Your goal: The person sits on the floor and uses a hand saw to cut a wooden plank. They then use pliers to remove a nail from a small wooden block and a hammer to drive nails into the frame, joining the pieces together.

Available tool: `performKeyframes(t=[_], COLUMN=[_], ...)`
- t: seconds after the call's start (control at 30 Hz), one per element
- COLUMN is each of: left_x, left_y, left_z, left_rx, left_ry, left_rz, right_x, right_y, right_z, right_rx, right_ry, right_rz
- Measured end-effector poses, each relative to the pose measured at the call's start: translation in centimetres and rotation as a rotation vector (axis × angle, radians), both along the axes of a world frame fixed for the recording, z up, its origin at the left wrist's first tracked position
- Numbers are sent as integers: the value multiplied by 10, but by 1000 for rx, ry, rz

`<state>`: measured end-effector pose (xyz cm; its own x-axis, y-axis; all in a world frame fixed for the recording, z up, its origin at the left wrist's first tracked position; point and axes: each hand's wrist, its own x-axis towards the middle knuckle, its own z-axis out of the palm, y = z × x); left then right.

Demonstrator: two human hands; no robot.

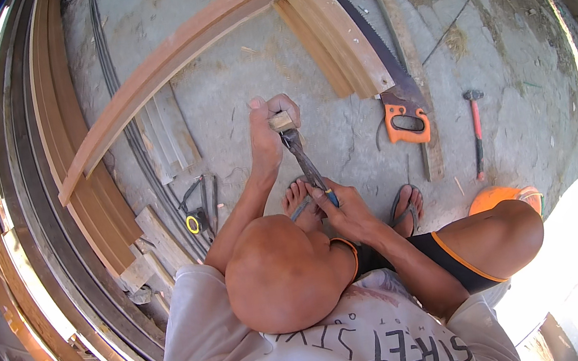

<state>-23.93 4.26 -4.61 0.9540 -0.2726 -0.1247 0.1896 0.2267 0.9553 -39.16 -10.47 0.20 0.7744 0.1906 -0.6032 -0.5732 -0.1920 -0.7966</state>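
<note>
Centre frame: left hand (270, 133) pinching small wood block (282, 121). Right hand (344, 210) closing around pliers (305, 164) handles; tool's long axis running diagonally up-left, jaws biting block just below left fingers. Saw (394, 93), hammer (476, 130) lying right.

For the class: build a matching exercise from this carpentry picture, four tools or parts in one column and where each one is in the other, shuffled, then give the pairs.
1. small pale wooden block
2. orange-handled hand saw
3. red-handled hammer
4. yellow-and-black tape measure

A. on the concrete right of the saw
B. pinched in the left hand
C. lying against the wooden planks
D. on the ground left of the left forearm

Pairs: 1-B, 2-C, 3-A, 4-D
</note>
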Motion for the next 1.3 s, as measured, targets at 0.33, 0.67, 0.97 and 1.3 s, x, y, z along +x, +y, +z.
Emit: performKeyframes(t=[0.33, 0.67, 0.97, 1.3], left_x=[3, -2, -6, -8], left_y=[0, -2, -1, 1], left_z=[-2, -1, -7, -10], left_rx=[-32, 5, -36, -25], left_ry=[18, 2, -48, 20], left_rz=[-29, -31, -44, -12], right_x=[6, -1, 2, -4], right_y=[4, -5, 2, -2], right_z=[-24, 12, -57, -3], right_rx=[-7, -69, -54, -54], right_ry=[-88, 37, -202, -18], right_rz=[-25, 23, 2, 56])
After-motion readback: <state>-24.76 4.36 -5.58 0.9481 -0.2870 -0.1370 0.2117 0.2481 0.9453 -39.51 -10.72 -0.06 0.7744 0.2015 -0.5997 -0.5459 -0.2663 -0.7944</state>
